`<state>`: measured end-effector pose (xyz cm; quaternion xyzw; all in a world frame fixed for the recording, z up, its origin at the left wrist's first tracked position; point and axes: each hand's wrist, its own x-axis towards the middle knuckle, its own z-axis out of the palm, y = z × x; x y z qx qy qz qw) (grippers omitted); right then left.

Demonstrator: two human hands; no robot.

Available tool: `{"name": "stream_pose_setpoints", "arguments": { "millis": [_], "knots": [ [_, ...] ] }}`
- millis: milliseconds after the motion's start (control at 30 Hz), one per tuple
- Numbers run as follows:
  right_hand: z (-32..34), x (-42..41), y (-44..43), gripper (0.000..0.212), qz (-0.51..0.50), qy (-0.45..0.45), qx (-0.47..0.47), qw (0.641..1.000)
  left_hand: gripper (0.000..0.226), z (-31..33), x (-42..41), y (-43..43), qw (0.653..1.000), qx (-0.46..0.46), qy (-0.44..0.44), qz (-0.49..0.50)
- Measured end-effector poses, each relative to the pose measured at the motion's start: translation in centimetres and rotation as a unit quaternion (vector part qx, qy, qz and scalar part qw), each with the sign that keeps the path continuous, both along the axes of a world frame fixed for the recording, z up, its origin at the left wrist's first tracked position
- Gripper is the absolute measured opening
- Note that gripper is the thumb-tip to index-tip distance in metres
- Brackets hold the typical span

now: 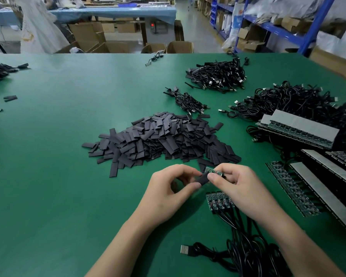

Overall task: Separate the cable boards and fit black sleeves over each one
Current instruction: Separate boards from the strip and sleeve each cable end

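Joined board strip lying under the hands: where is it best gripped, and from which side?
Probably pinch the joined board strip by its far long edge, coming in from the left hand side. It lies flat on the mat, its cables leave the near edge, and the right hand hangs over its right end.

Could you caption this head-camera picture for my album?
Left hand and right hand fit a black sleeve over a cable board before a heap of sleeves.

Cardboard boxes (pixel 88 37) by a blue-covered bench (pixel 112 12), blue shelving (pixel 315 25) at right, beyond the green table (pixel 48 156).
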<state>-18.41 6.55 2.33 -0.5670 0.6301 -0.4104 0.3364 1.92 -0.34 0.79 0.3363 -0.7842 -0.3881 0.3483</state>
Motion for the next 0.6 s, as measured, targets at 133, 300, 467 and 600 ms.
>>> {"name": "stream_pose_setpoints", "arguments": {
  "millis": [133, 300, 467, 600],
  "knots": [
    [-0.3, 0.7, 0.1, 0.032, -0.022, 0.019, -0.01, 1.0, 0.03, 0.1, -0.4, 0.6, 0.988, -0.133, -0.054, 0.056],
    [0.1, 1.2, 0.1, 0.036, 0.01, -0.019, -0.003, 1.0, 0.018, 0.2, -0.3, 0.4, 0.979, -0.177, -0.032, 0.097],
    [0.2, 0.6, 0.0, 0.038, 0.009, -0.04, 0.0, 0.999, 0.016, 0.1, 0.3, -0.1, 0.985, -0.135, -0.001, 0.111],
    [0.3, 0.6, 0.0, 0.044, 0.016, -0.024, 0.002, 1.0, 0.016, 0.0, 0.4, -0.2, 0.987, -0.123, 0.01, 0.103]
  ]
}}
